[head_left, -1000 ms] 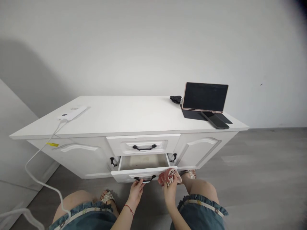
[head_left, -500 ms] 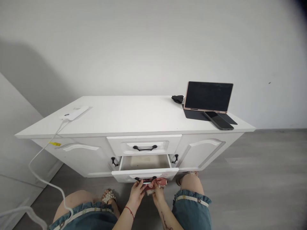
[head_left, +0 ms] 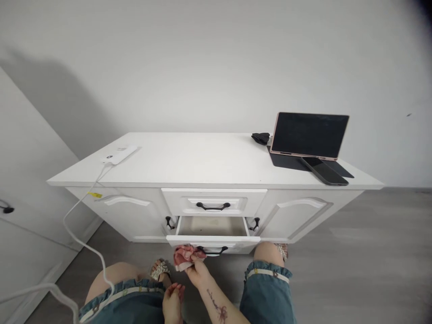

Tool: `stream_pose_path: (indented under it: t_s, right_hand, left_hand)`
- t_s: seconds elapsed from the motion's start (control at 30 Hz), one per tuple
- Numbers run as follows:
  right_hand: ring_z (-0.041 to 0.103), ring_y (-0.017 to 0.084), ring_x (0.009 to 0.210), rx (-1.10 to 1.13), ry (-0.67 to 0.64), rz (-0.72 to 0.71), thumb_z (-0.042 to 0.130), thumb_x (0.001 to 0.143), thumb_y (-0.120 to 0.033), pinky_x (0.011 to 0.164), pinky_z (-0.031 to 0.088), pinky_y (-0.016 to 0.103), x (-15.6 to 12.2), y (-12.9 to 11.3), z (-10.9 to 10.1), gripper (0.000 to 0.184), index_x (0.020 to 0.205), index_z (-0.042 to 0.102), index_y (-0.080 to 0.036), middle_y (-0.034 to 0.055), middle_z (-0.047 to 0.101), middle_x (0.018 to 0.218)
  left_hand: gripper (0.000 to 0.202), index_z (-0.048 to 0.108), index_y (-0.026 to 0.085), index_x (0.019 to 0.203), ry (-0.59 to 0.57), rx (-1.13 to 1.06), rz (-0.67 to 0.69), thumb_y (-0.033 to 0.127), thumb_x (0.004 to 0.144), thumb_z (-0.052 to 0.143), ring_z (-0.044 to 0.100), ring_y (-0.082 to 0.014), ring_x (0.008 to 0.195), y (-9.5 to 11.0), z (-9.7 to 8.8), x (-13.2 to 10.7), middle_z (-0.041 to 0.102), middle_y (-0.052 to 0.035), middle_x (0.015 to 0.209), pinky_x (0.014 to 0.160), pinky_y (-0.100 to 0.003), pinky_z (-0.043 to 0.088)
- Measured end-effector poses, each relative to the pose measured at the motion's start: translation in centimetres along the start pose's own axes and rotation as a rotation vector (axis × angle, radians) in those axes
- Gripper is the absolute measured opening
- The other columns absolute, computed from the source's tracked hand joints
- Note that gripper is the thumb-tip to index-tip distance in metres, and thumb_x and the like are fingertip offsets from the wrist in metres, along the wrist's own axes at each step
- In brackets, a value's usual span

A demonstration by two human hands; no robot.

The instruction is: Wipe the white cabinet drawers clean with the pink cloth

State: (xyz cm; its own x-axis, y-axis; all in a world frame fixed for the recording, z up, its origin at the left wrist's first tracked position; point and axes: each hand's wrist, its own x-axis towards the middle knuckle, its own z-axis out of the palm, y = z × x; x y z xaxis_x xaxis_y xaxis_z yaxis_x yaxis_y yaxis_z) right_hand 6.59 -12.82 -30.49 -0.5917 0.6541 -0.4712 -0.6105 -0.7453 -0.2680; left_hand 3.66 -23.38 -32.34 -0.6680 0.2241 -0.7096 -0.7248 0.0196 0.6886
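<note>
At the front of the pulled-out white panelled drawer, a crumpled red-and-white cloth is held w/ long axis approx L-R, R end beside the curved black handle, R hand clamped on the cloth, L hand apart from it, fingers curled, grip unclear.

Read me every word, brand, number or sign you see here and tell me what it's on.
No text is readable.
White device: dark round marking, too small to read.
Yellow tag: too small to read.
Right forearm tattoo: too blurred to make out any letters.
</note>
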Motion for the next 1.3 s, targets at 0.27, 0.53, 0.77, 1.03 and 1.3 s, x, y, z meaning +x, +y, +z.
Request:
stream_pose_path:
  t_s: [0.27, 0.53, 0.77, 1.03, 1.3]
  right_hand:
    - [0.062, 0.014, 0.094, 0.36, -0.133, 0.237, 0.051, 0.078, 0.0, 0.073, 0.056, 0.029, -3.7, -4.8, 4.6, 0.019, 0.082, 0.059, -0.017, 0.0034, 0.065, 0.094]
    - [0.06, 0.01, 0.074, 0.332, 0.006, 0.372, 0.05, 0.088, -0.01, 0.062, 0.054, 0.021, -7.4, -13.3, 1.9, 0.014, 0.08, 0.061, -0.014, 0.0029, 0.064, 0.08]
    - [0.06, 0.011, 0.074, 0.217, 0.036, 0.253, 0.053, 0.084, -0.007, 0.065, 0.052, 0.022, -10.0, -18.6, -0.6, 0.015, 0.075, 0.063, -0.012, 0.0023, 0.064, 0.077]
    - [0.061, 0.012, 0.076, 0.02, 0.054, 0.043, 0.05, 0.076, 0.005, 0.07, 0.052, 0.024, -14.0, -24.6, -3.8, 0.027, 0.068, 0.067, -0.015, 0.0027, 0.068, 0.076]
    - [0.067, 0.014, 0.08, 0.145, 0.215, -0.397, 0.055, 0.074, -0.006, 0.068, 0.056, 0.028, -14.7, -27.1, -10.6, 0.023, 0.074, 0.07, -0.023, 0.0008, 0.071, 0.085]
  left_hand:
    - [0.02, 0.054, 0.021, 0.069, -0.117, -0.087, -0.055, 0.002, 0.073, 0.056, 0.068, -0.0176, 0.064, 1.4, 1.9, -0.8, 0.067, -0.0022, 0.063, 0.072, -0.032, 0.055]
    - [0.019, 0.058, 0.019, 0.065, -0.272, 0.035, -0.178, 0.005, 0.078, 0.054, 0.065, -0.0154, 0.065, 2.4, 9.7, -2.5, 0.066, -0.0029, 0.066, 0.079, -0.031, 0.052]
    - [0.017, 0.059, 0.018, 0.065, -0.362, 0.106, -0.251, 0.005, 0.077, 0.059, 0.06, -0.0129, 0.058, 1.4, 12.6, -3.3, 0.064, -0.0025, 0.063, 0.075, -0.028, 0.05]
    - [0.025, 0.051, 0.019, 0.063, -0.396, 0.081, -0.238, 0.003, 0.077, 0.062, 0.062, -0.0099, 0.06, 0.9, 12.1, -2.7, 0.065, 0.0, 0.062, 0.066, -0.023, 0.049]
    - [0.031, 0.049, 0.02, 0.065, -0.441, 0.141, -0.146, 0.012, 0.063, 0.079, 0.063, -0.0093, 0.061, 0.9, 11.9, -1.7, 0.07, 0.0012, 0.067, 0.061, -0.02, 0.043]
